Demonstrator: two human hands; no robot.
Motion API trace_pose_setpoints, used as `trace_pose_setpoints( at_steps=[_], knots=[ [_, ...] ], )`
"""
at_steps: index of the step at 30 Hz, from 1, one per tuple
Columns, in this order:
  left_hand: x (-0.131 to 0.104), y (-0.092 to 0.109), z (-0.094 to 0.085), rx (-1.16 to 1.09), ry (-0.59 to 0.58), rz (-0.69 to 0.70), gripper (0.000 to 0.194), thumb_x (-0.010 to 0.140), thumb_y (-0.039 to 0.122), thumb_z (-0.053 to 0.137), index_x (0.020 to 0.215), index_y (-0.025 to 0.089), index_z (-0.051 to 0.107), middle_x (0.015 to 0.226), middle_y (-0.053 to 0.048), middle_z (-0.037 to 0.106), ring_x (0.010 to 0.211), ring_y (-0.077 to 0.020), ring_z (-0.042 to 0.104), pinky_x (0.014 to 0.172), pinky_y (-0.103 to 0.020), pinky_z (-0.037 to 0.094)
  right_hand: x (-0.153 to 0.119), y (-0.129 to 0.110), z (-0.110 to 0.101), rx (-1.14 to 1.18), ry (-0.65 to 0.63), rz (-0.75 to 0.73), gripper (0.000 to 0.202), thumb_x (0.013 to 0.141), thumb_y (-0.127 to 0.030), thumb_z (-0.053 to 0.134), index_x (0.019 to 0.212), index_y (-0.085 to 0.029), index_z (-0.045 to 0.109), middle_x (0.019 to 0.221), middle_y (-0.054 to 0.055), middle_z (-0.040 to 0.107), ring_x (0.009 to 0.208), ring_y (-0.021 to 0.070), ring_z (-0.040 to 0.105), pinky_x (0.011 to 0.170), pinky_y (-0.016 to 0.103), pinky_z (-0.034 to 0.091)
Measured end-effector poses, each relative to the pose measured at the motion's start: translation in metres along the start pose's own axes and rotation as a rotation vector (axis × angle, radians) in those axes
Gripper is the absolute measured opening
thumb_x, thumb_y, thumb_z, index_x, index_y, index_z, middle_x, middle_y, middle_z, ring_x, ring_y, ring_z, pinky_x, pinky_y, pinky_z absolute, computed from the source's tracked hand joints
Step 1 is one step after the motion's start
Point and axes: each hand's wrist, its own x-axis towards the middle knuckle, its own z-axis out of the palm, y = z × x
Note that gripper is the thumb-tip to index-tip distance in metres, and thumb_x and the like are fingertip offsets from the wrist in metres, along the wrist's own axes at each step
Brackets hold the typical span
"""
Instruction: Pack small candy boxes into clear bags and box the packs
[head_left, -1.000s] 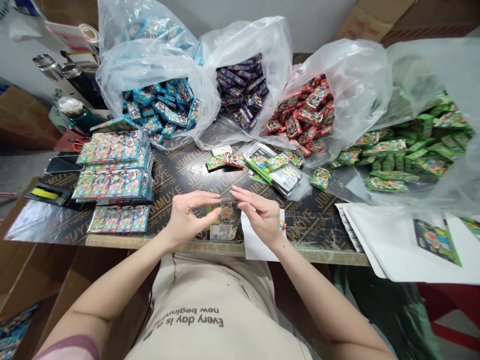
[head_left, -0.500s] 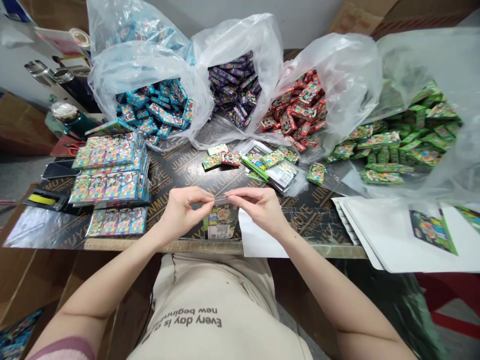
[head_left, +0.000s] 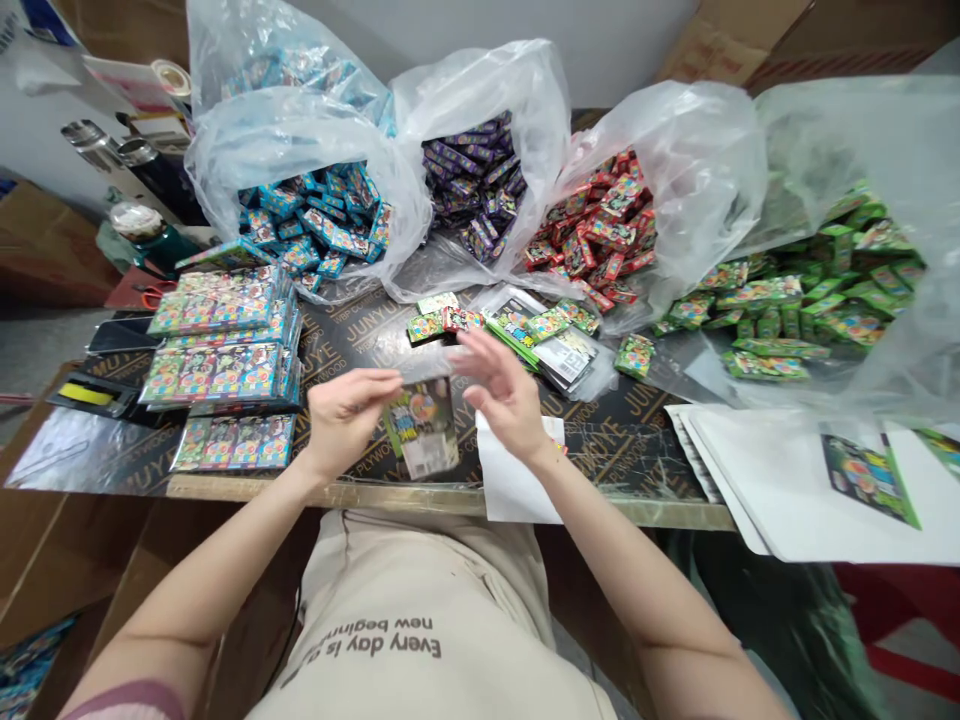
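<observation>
Head view, desk (head_left: pixel 652 435) station, contents as follows.

Item: one clear plastic sleeve with a printed black-and-green card (head_left: pixel 424 425), slightly tilted, at the front of the desk between the hands.

Left hand (head_left: pixel 349 415): fingers closed, pinching the sleeve at its upper left corner.

Right hand (head_left: pixel 502 395): open, fingers spread and blurred, beside the sleeve's upper right corner; contact cannot be told.

White paper sheet (head_left: pixel 514 490): under the right hand, reaching over the desk's front edge.

Small cartons, loose: one red (head_left: pixel 463 319) and one green (head_left: pixel 426 327), touching, beyond the hands; another green carton (head_left: pixel 634 355) farther right.

Sleeved cards (head_left: pixel 566 355): a pile, right of the red carton, small green cartons on top.

Finished-looking multi-packs (head_left: pixel 217 370): stacked at left, four fronts showing per pack.

Clear bags, rear row, left to right: blue cartons (head_left: pixel 330 220), purple cartons (head_left: pixel 465 165), red cartons (head_left: pixel 611 225), green cartons (head_left: pixel 840 270).

White boards (head_left: pixel 780 490): right end, a printed card (head_left: pixel 866 475) on top.

Teal bottle (head_left: pixel 161 245): rear left, behind the multi-packs.
</observation>
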Motion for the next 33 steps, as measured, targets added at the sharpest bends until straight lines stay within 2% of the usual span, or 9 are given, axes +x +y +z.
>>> trace_pose_setpoints(
  at_steps=[3, 5, 10, 12, 16, 20, 24, 28, 33],
  knots=[
    [-0.012, -0.023, -0.014, 0.092, 0.357, -0.228, 0.012, 0.08, 0.025, 0.069, 0.088, 0.017, 0.074, 0.086, -0.005, 0.075, 0.08, -0.0169, 0.071, 0.076, -0.03, 0.058, 0.038, 0.033, 0.004, -0.12, 0.095, 0.013, 0.061, 0.087, -0.056, 0.055, 0.139, -0.027, 0.045, 0.139, 0.012, 0.053, 0.117, 0.0269, 0.059, 0.094, 0.045, 0.053],
    [-0.032, -0.039, -0.022, 0.225, 0.369, -0.342, 0.019, 0.082, 0.029, 0.067, 0.094, 0.016, 0.073, 0.091, -0.008, 0.074, 0.081, -0.0197, 0.071, 0.076, -0.035, 0.058, 0.065, 0.059, 0.017, -0.279, 0.067, -0.013, 0.051, 0.086, -0.053, 0.057, 0.127, -0.022, 0.057, 0.131, 0.013, 0.059, 0.12, 0.0291, 0.056, 0.099, 0.049, 0.048],
    [-0.078, -0.055, -0.021, 0.585, -0.03, -0.259, 0.023, 0.082, 0.03, 0.066, 0.101, 0.018, 0.071, 0.119, -0.015, 0.066, 0.111, -0.0288, 0.062, 0.095, -0.048, 0.051, 0.139, 0.099, 0.08, -0.635, -0.232, -0.209, 0.039, 0.088, -0.037, 0.057, 0.118, -0.013, 0.062, 0.133, 0.02, 0.056, 0.125, 0.0299, 0.051, 0.105, 0.048, 0.041],
    [-0.074, -0.053, -0.009, 0.562, -0.237, -0.122, 0.037, 0.079, 0.037, 0.07, 0.111, 0.019, 0.067, 0.127, -0.016, 0.061, 0.122, -0.0306, 0.054, 0.102, -0.05, 0.046, 0.175, 0.104, 0.107, -0.796, -0.326, -0.298, 0.037, 0.089, -0.027, 0.053, 0.122, -0.01, 0.059, 0.14, 0.021, 0.05, 0.132, 0.0305, 0.044, 0.107, 0.048, 0.037],
    [-0.046, -0.058, 0.021, 0.465, -0.688, 0.099, 0.097, 0.061, 0.061, 0.077, 0.141, 0.02, 0.042, 0.15, -0.023, 0.036, 0.14, -0.0395, 0.03, 0.111, -0.068, 0.018, 0.248, 0.112, 0.14, -1.108, -0.454, -0.421, 0.04, 0.089, -0.009, 0.038, 0.124, -0.008, 0.057, 0.15, 0.021, 0.036, 0.141, 0.0341, 0.027, 0.11, 0.06, 0.023],
    [-0.035, -0.078, 0.046, 0.386, -0.815, 0.094, 0.097, 0.07, 0.07, 0.064, 0.145, 0.017, 0.035, 0.142, -0.023, 0.045, 0.136, -0.0367, 0.037, 0.114, -0.066, 0.008, 0.292, 0.133, 0.146, -1.278, -0.422, -0.217, 0.042, 0.09, -0.011, 0.034, 0.124, -0.007, 0.057, 0.152, 0.025, 0.029, 0.14, 0.0423, 0.023, 0.098, 0.071, 0.027],
    [-0.042, -0.089, 0.055, 0.371, -0.78, 0.064, 0.093, 0.071, 0.071, 0.061, 0.142, 0.017, 0.038, 0.133, -0.02, 0.052, 0.131, -0.0346, 0.041, 0.115, -0.062, 0.011, 0.303, 0.148, 0.139, -1.279, -0.415, -0.181, 0.042, 0.09, -0.009, 0.031, 0.117, -0.003, 0.063, 0.144, 0.03, 0.04, 0.138, 0.0449, 0.024, 0.089, 0.065, 0.037],
    [-0.042, -0.088, 0.053, 0.368, -0.769, 0.077, 0.092, 0.07, 0.069, 0.064, 0.141, 0.016, 0.039, 0.131, -0.019, 0.052, 0.129, -0.0339, 0.042, 0.115, -0.061, 0.014, 0.296, 0.14, 0.128, -1.167, -0.554, -0.203, 0.037, 0.088, -0.011, 0.039, 0.111, -0.002, 0.066, 0.113, 0.026, 0.063, 0.123, 0.0365, 0.046, 0.089, 0.049, 0.045],
    [-0.041, -0.084, 0.05, 0.398, -0.77, 0.082, 0.101, 0.06, 0.063, 0.076, 0.141, 0.016, 0.038, 0.13, -0.018, 0.053, 0.127, -0.0336, 0.044, 0.116, -0.059, 0.016, 0.217, 0.12, 0.105, -0.794, -0.543, -0.399, 0.034, 0.088, -0.019, 0.048, 0.119, -0.017, 0.064, 0.119, 0.013, 0.064, 0.112, 0.025, 0.056, 0.098, 0.041, 0.045]
  ],
)
